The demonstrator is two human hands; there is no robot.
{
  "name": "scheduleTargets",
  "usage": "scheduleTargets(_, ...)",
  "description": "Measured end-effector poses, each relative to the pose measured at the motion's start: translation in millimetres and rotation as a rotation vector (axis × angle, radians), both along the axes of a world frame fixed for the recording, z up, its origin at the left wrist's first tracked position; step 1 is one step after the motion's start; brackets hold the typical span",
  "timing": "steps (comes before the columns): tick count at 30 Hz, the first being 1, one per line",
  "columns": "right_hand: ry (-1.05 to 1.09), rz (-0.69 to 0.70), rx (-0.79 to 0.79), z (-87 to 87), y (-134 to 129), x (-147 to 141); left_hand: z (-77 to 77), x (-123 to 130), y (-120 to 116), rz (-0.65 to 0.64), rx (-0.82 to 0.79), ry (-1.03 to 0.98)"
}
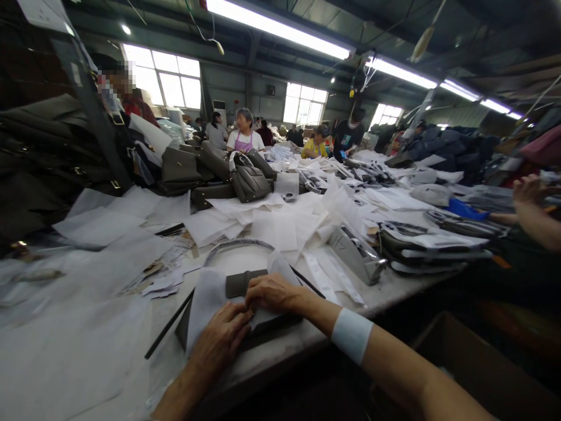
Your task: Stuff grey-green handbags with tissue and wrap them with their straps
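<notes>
A grey-brown handbag lies on the table in front of me, with white tissue paper over its front. Its wrapped handle arches up behind it. A short grey flap crosses the paper at the top of the bag. My right hand is closed at this flap, fingers bent down over its lower edge. Just left of it, my left hand rests on the bag's front with its fingers curled together, the tips meeting those of the right hand. Whatever small part lies under the fingertips is mostly hidden.
A grey tape dispenser stands right of the bag. Wrapped bags are stacked beyond it, near a co-worker's hand. Loose white sheets cover much of the table. Finished-looking handbags stand further back.
</notes>
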State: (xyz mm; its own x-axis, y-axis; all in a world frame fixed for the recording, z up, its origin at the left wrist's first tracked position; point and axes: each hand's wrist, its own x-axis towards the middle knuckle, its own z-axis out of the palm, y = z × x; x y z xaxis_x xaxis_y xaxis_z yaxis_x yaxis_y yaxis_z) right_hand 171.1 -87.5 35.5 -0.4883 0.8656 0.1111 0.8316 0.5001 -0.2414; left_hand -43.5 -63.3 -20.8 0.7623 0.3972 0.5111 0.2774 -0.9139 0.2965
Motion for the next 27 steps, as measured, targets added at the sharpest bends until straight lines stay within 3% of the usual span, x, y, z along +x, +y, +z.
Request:
scheduleTargets(8,-0.024,0.04,0.016,-4.2,-2.1,4.4,7.5,-2.4,0.6,0.026,-0.046,0.051)
scheduleTargets(18,-0.116,-0.299,-0.007,7.2,-16.4,-35.0,3.9,-4.3,-4.0,0.01,0.013,-0.024)
scheduleTargets(27,-0.041,-0.335,0.023,0.2,-38.8,-31.1,5.1,3.5,-16.8,0.11,0.227,0.07)
